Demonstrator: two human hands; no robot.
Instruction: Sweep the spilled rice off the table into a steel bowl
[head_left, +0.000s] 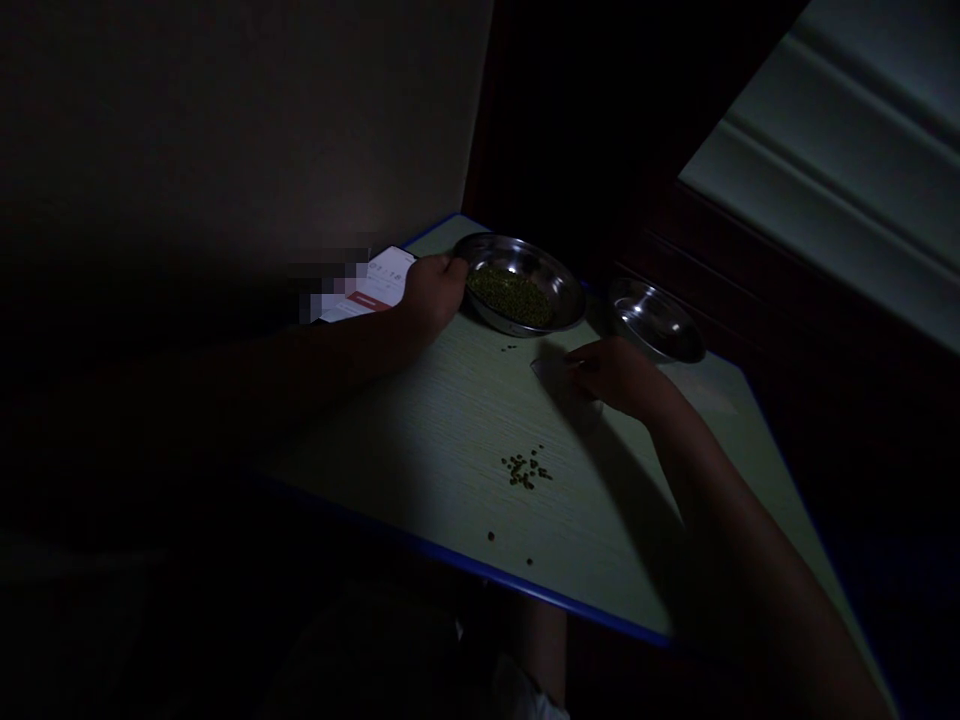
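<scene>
Steel bowl [564,312], filled with greenish beans [510,297], stands by the far-left corner of the tabletop [442,430]; the left hand [436,290] grasps its rim. The right hand [611,375] appears to pinch a clear object [553,374], too dim to identify, just in front. Judged good practice: a firm rim hold to prevent tipping, the clear object level and low, and the forearm off the loose beans [521,470].

Count: two hands; two bowls, the second bowl [660,325] along the far edge towards the right corner; one phone [375,285] at the left edge; one clear object. Two stray beans lie apart near the front edge; the cluster behind them and the bowl's contents cannot be counted reliably.
</scene>
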